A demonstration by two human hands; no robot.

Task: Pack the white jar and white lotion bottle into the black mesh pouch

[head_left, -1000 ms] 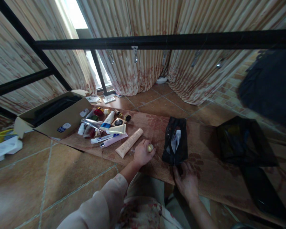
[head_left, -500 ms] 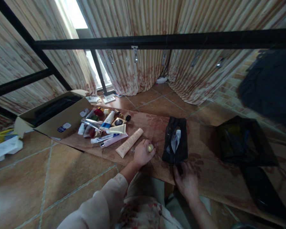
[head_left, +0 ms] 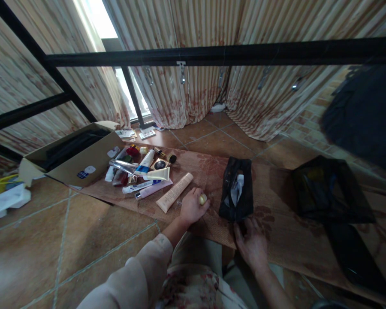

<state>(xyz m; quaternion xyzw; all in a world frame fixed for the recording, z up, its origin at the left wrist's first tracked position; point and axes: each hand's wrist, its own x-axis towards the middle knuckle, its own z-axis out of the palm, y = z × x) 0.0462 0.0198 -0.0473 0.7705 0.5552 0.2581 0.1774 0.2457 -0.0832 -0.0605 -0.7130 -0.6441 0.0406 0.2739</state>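
Note:
My left hand is closed around a small round pale-yellow piece, like a little jar or cap, low over the brown cloth. Just left of it lies a beige squeeze tube. A black mesh pouch stands to the right with its top unzipped, and a whitish tube shows inside. My right hand is at the pouch's near end, thumb and fingers gripping its lower edge; the fingertips are partly hidden.
A pile of cosmetics lies on the brown cloth at left, beside an open cardboard box. At right are a second black mesh bag and a dark phone-like slab. A black metal bar crosses behind.

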